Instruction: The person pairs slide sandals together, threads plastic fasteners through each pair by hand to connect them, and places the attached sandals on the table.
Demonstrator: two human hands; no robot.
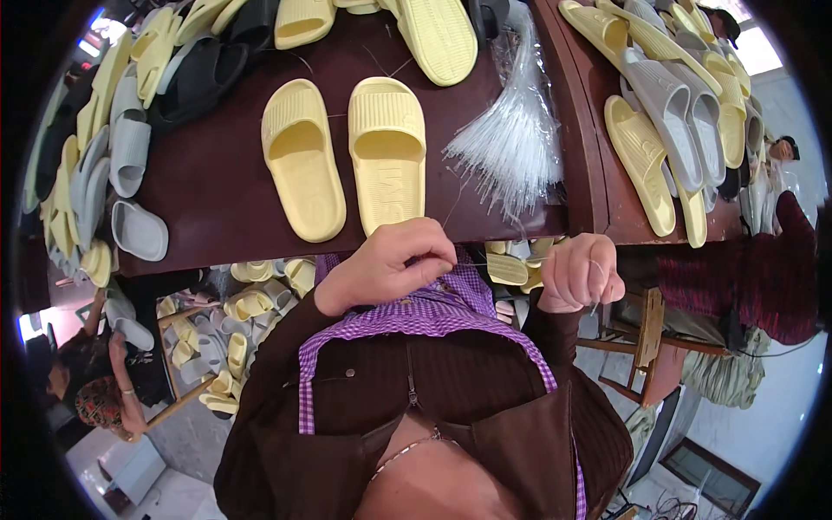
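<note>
Strand [490,263], thin and whitish, held just off the front edge of dark maroon worktop [217,195].
My left hand [394,264] pinches it, right hand [579,274] closed around it; pale-yellow ribbed slide sandals [390,178] near that edge.

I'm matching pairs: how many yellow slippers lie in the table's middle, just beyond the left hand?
2: one slipper at left, another slipper at right, its heel partly behind the left hand.

So this dark maroon surface [208,186] holds a yellow slide pair [387,117], fanned-out whitish strands [516,130], plus a grey slide [141,232] off left.
</note>
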